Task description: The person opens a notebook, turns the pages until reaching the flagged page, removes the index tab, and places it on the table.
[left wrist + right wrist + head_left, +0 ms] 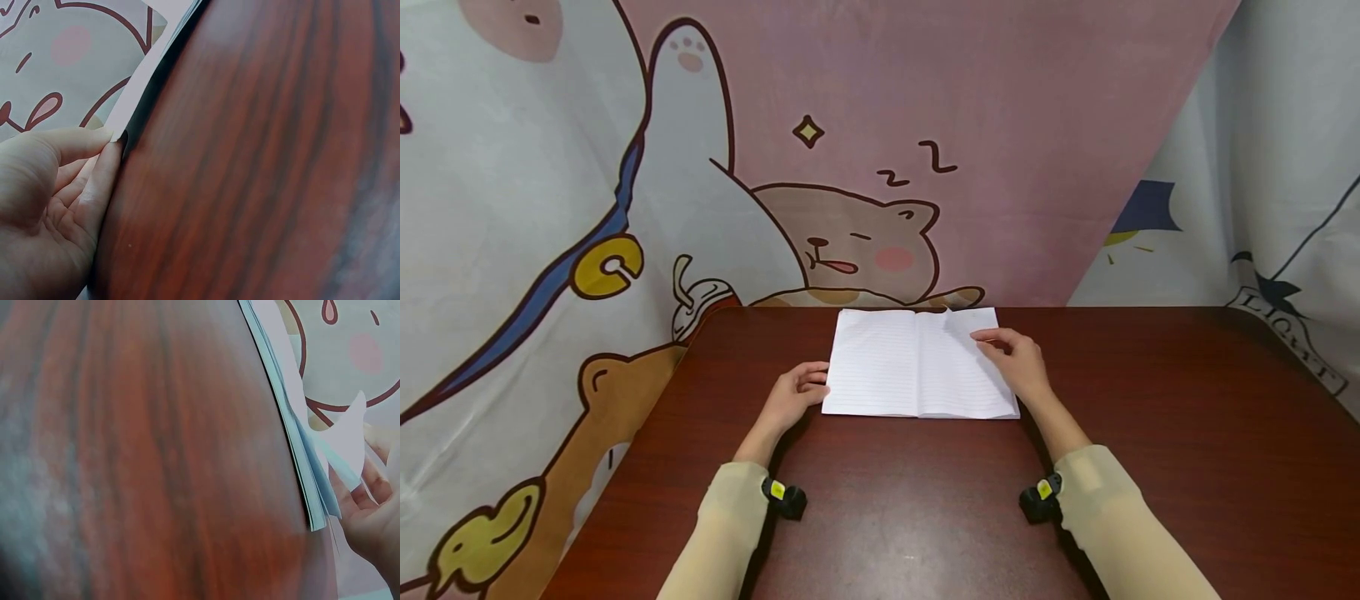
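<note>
An open notebook point(872, 362) with lined white pages lies on the dark red-brown table. At its left edge my left hand point(792, 397) pinches the sheets; the left wrist view shows the thumb above and a finger below the notebook's edge point(134, 100). My right hand point(1017, 363) is over the right-hand side, holding a page point(958, 342) near its outer edge. In the right wrist view that page point(350, 434) is lifted and curled beside the fingers of my right hand point(375, 506), while the other sheets point(294, 450) stay lower. The right fingertips are partly hidden by paper.
The wooden table point(910, 500) extends around the notebook, its far edge just behind it. A printed cloth point(1000, 167) with cartoon animals hangs behind and to the left. Each wrist wears a small black camera point(786, 500) on a strap.
</note>
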{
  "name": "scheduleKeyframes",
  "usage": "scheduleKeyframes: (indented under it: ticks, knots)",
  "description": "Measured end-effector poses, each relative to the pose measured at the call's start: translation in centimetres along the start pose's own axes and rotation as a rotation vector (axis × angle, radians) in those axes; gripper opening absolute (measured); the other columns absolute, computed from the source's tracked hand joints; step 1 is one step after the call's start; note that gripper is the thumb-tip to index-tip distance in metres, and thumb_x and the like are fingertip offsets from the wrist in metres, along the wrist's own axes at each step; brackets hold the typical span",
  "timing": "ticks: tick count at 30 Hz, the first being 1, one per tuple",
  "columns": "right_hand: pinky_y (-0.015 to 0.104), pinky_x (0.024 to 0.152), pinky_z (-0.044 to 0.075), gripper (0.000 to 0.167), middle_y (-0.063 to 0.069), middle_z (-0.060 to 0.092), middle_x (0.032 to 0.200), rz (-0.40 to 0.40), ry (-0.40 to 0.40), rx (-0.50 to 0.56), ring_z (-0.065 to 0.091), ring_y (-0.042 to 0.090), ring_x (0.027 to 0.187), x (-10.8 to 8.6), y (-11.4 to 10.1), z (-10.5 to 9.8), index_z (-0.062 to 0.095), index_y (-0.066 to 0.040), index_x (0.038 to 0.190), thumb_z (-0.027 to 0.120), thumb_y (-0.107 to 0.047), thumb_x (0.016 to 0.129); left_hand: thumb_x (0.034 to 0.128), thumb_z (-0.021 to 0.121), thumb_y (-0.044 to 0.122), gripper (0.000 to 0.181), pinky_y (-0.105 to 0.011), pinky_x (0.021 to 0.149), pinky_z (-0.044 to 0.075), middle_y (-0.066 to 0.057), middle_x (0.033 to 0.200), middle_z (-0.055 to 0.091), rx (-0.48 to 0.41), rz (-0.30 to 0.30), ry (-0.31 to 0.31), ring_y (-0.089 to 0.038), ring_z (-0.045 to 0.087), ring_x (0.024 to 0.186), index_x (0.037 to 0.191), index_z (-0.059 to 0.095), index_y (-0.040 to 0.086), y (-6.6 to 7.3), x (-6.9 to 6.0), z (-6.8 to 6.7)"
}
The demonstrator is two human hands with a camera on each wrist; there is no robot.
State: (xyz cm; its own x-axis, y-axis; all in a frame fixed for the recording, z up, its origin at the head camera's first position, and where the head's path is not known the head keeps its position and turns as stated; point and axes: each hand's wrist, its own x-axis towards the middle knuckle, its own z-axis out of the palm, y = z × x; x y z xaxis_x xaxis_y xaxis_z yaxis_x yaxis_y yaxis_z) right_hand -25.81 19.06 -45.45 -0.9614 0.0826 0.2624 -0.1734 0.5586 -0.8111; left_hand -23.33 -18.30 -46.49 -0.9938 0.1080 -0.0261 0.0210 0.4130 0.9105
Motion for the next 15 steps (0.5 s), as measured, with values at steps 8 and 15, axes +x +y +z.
scheduleKeyframes:
  ticks: [8,15]
  knots:
    - [0.012,0.085,0.041,0.022,0.016,0.07,0.117,-0.086,-0.104,0.069,0.06,0.011,0.104,-0.16,0.03,0.25,0.074,-0.005,0.114,0.062,-0.014,0.099,0.0921,0.066,0.002,0.043,-0.029,0.084,0.054,-0.022,0.122,0.066,-0.003,0.002,-0.003,-0.032,0.066,0.107,0.134,0.058,0.003,-0.03,-0.06,-0.01]
    - [0.027,0.094,0.043,0.027,0.019,0.066,0.125,-0.113,-0.184,0.096,0.058,0.032,0.12,-0.18,-0.21,0.42,0.073,-0.002,0.116,0.054,0.001,0.097,0.0924,0.066,0.003,0.043,-0.027,0.084,0.053,-0.021,0.122,0.066,-0.005,-0.01,0.001,-0.03,0.066,0.107,0.134,0.059,0.004,0.12,-0.02,0.02]
